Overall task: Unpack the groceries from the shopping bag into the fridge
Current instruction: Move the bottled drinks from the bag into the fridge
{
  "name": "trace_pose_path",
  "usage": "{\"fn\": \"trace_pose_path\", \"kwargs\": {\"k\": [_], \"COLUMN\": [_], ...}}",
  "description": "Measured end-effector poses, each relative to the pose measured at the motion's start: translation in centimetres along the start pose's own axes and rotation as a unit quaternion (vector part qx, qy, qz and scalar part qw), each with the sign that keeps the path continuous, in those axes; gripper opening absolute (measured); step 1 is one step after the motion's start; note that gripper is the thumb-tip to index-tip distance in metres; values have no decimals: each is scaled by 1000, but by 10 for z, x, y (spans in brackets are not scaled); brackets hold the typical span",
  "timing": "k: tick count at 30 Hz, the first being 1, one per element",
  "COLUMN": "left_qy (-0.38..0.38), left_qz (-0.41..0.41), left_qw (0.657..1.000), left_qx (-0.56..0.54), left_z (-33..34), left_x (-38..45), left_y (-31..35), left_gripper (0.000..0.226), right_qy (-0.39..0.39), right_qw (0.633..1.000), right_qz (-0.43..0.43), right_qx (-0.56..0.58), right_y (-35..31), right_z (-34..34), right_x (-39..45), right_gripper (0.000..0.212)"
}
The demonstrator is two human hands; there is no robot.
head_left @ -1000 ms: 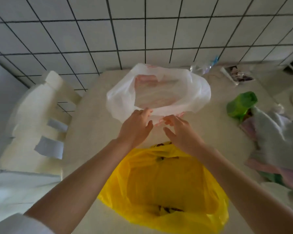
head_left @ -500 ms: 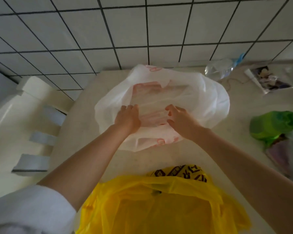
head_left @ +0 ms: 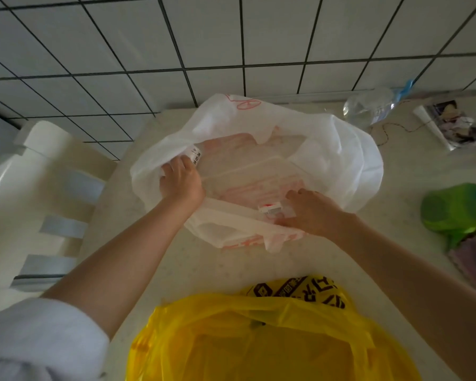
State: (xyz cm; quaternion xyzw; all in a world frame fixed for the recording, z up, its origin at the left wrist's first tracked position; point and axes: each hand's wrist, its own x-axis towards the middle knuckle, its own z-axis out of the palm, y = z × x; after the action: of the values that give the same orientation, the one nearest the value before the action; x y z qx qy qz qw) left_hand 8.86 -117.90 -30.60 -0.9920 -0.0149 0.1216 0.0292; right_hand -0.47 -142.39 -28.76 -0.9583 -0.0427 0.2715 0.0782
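- Reaching into the thin white plastic shopping bag point(head_left: 338, 149), left hand point(head_left: 180, 180) fingers grasping its left rim.
- Right hand point(head_left: 312, 213) fingers curled over the clear plastic meat tray point(head_left: 248, 180) inside.

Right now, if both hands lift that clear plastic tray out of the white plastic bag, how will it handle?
The clear plastic tray is probably fairly stiff: its rim stays straight. Its film may be slippery. The thin white plastic bag looks floppy and may cling as the left hand and right hand lift.

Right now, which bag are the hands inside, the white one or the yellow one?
The white bag by the tiled wall. Both the left hand and right hand reach into its open mouth; the yellow bag, nearer the person, is untouched.
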Motion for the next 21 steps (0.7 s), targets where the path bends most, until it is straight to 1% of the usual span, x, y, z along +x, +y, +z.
{"fn": "trace_pose_path", "kwargs": {"k": [3, 5, 7, 8, 10, 12, 14, 17, 19, 21], "left_qy": [-2, -13, -25, -28, -35, -53, -72, -96, -96, -74], "left_qz": [-28, -34, -36, -37, -44, -54, -52, 2, 54, 102], "left_qw": [1000, 999, 999, 998, 998, 996, 992, 991, 992, 992], "left_qx": [-13, -24, -31, -33, -42, -56, -85, -90, -62, -8], "left_z": [-3, -4, -4, -5, -5, -3, 0, 6, 9, 10], "left_x": [16, 26, 34, 36, 38, 36, 31, 22, 15, 8], "left_y": [-6, -11, -14, -15, -16, -16, -16, -13, -11, -8], "left_gripper": [81, 81, 82, 83, 86, 90, 92, 94, 89, 83], "right_qy": [13, 11, -32, -58, -110, -120, -85, -8, 13, 14], "right_qw": [999, 1000, 999, 998, 994, 993, 996, 1000, 1000, 1000], "right_qz": [-20, -15, -8, -2, -3, 1, 1, 17, 26, 18], "right_qx": [-36, -12, -10, -6, 1, -11, -29, -20, -5, 11], "right_y": [2, 3, 3, 4, 6, 7, 5, 4, 8, 13], "right_z": [-1, -4, -9, -10, -8, 1, 13, 18, 17, 14], "right_x": [4, 6, 9, 9, 11, 14, 15, 15, 15, 14], "right_gripper": [47, 36, 31, 33, 48, 63, 63, 55, 55, 60]}}
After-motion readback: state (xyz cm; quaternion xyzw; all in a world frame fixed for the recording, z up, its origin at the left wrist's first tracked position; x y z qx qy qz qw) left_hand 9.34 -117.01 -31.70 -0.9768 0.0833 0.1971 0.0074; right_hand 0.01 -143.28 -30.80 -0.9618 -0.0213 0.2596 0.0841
